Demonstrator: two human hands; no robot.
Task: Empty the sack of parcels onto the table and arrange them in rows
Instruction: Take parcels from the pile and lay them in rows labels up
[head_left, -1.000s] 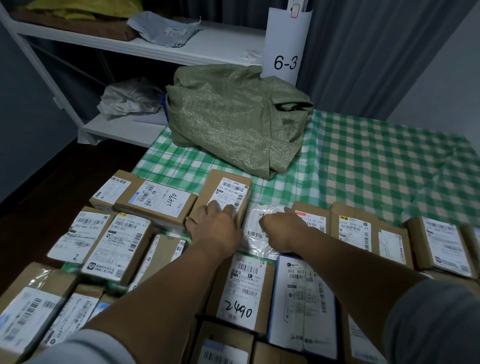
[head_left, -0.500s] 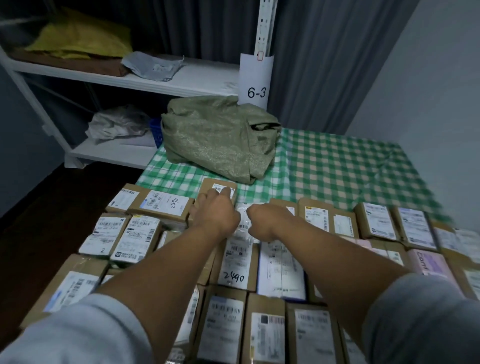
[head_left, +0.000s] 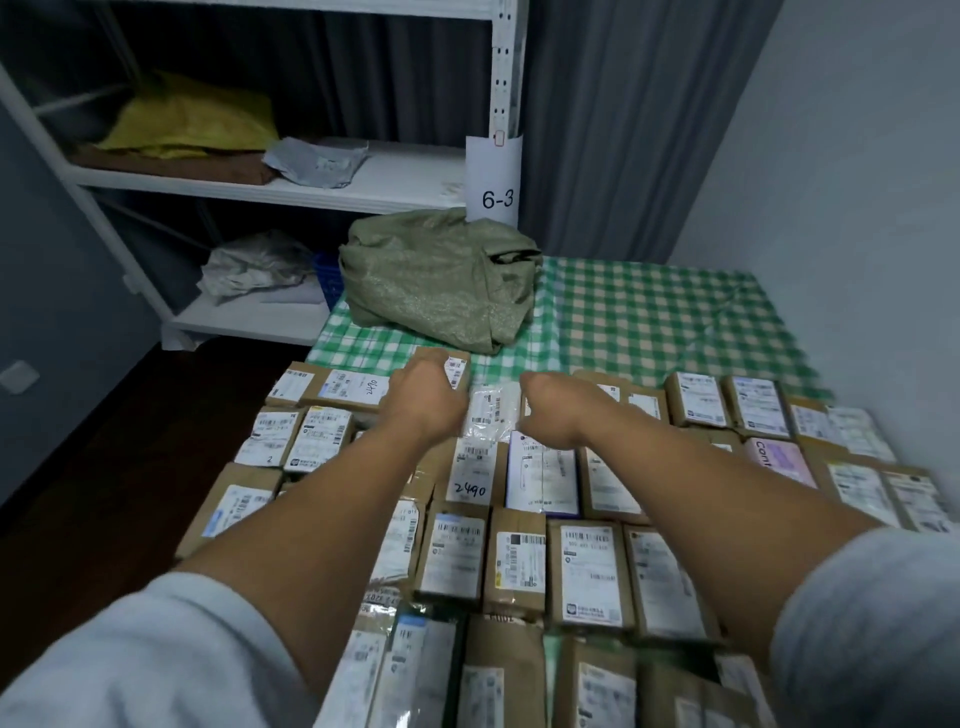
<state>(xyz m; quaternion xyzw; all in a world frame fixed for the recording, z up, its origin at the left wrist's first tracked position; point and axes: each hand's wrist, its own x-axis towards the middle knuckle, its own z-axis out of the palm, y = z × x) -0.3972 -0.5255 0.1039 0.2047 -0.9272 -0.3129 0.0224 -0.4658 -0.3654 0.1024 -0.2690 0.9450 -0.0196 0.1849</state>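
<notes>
"6-3" on paper sign (head_left: 493, 182) on shelf post; "2490" handwritten on box label (head_left: 470, 475); "Cont" on pink parcel (head_left: 779, 460).

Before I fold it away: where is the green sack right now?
In the head view the green sack lies crumpled at the far left of the checked tablecloth, just beyond the back row of parcels and below the 6-3 sign.

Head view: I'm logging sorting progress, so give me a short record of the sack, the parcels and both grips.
sack: slumped and crumpled at the table's far left
parcels: labels up, in rows over the near table
table: green checked cloth
left grip: on a small box in the far row; fingers hidden
right grip: beside a clear pouch; fingers hidden
</notes>
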